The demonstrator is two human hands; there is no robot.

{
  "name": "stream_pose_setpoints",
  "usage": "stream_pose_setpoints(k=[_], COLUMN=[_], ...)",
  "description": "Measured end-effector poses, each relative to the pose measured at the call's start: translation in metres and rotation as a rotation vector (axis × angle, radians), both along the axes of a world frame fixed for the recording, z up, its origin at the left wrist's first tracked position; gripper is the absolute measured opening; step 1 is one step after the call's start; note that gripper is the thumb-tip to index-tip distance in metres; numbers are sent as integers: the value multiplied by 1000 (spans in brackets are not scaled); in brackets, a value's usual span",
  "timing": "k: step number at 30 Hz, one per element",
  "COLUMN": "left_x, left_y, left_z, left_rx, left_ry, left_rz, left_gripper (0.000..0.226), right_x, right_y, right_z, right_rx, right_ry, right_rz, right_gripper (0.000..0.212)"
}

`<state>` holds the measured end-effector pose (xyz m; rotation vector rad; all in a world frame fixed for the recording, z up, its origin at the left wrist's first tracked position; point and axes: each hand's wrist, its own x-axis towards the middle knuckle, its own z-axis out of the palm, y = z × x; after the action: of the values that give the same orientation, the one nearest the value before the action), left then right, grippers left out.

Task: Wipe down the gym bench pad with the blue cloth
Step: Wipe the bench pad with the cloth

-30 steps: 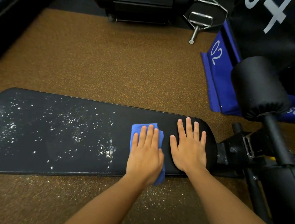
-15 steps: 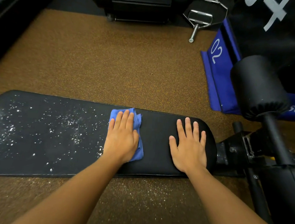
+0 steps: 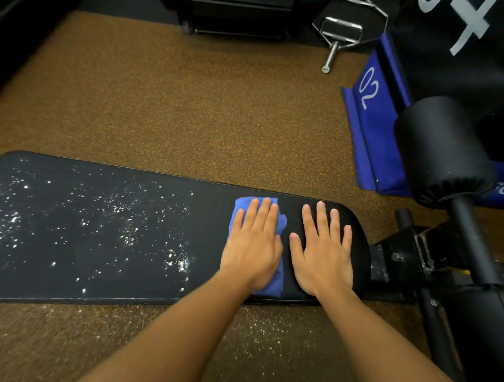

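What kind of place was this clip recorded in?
Most likely a gym. A long black bench pad dusted with white specks sits over speckled rubber flooring, with a foam roller pad on the frame and a metal cable handle lying beyond.

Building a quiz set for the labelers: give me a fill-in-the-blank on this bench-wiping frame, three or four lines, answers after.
1. The left hand presses flat on the ____ cloth.
2. The right hand lies flat on the pad with ____ under it.
3. White specks cover the pad's ____ part.
4. The number printed on the blue mat is ____.

Answers: blue; nothing; left; 02
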<state>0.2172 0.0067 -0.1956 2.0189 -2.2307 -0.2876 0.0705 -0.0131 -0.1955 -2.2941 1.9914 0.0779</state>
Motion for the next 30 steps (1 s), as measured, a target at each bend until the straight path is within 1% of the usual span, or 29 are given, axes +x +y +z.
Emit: stream_pose_setpoints(k=[2,5,7,9,14,18,22,26,30], left_x=[15,59,86,96,66,21,16,30,41], left_y=[-17,-34,-33,-17,29,43,21,-10,-15], left_z=[3,4,3,2,1,0,-3,2,2], left_rx=[0,-3,-21,-38,-31,-13,-20,-14,-22], left_ry=[-18,-43,-47,-43,-9,-22,-21,-35,-9], left_rz=[-25,73,120,127,196,65,-2,-41,21], left_gripper=[65,73,72,68,66,61,60,69,72], right_x=[-1,-2,-1,-1,1,1,1,1,0], right_y=[0,1,0,1,0,1,1,1,2], right_z=[0,2,3,3,3,1,2,3,3], right_rx=[3,9,7,9,8,-2,-2,-2,10], right_ry=[3,-1,4,6,-1,10,7,3,-7], right_rz=[8,13,16,12,1,-4,-2,-1,-2], right_gripper=[70,68,67,65,64,68,70,67,64])
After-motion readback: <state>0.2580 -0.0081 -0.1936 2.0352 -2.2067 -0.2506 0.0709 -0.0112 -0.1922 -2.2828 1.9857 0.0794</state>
